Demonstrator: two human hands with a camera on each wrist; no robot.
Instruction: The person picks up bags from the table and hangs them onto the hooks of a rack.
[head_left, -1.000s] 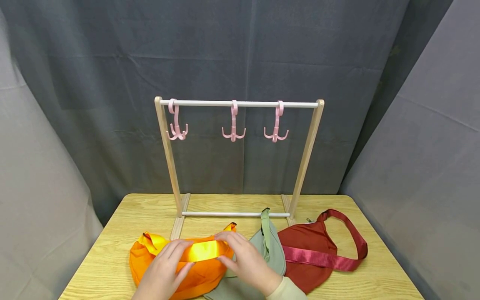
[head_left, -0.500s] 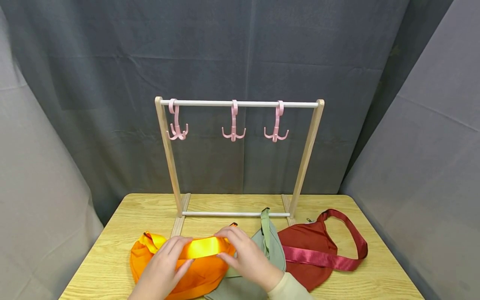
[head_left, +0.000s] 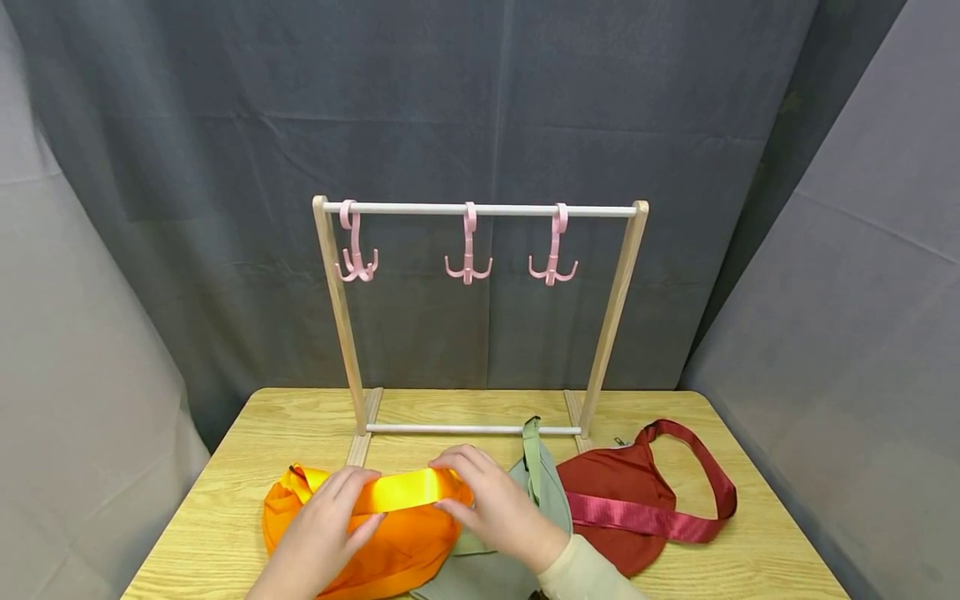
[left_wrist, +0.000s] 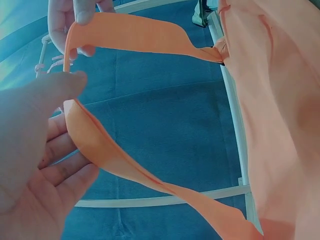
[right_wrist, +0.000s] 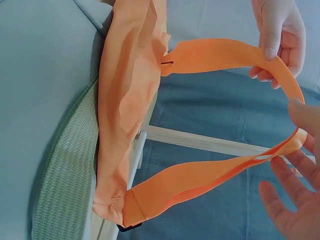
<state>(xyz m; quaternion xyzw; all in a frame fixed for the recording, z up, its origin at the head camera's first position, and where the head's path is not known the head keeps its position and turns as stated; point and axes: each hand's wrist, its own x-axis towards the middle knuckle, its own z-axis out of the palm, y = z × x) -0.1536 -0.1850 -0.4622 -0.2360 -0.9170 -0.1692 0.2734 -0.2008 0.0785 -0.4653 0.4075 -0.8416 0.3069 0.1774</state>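
An orange bag [head_left: 390,554] lies at the front left of the table, its strap [head_left: 405,490] raised above it in a loop. My left hand [head_left: 318,529] pinches the strap between thumb and fingers on the left. On the right, my right hand [head_left: 498,512] pinches the same strap, so a flat stretch spans the two hands. From the left wrist, the strap [left_wrist: 135,34] rises away from the bag's body [left_wrist: 280,110]. Both strap ends join the bag [right_wrist: 135,95] in the right wrist view, where the lower fingers of my right hand [right_wrist: 295,200] are spread.
A grey-green bag [head_left: 555,492] lies partly behind my right hand, beside a rust-red bag [head_left: 607,475] with a looped strap [head_left: 701,471]. Behind them stands a wooden rack [head_left: 618,308] with three pink hooks [head_left: 468,250] on its top bar [head_left: 517,210]. Grey cloth [head_left: 420,100] surrounds the table [head_left: 202,508].
Both hands have shifted slightly up and the left one a little to the left, lifting the orange strap slightly. The grips stay the same, and the other bags keep their places.
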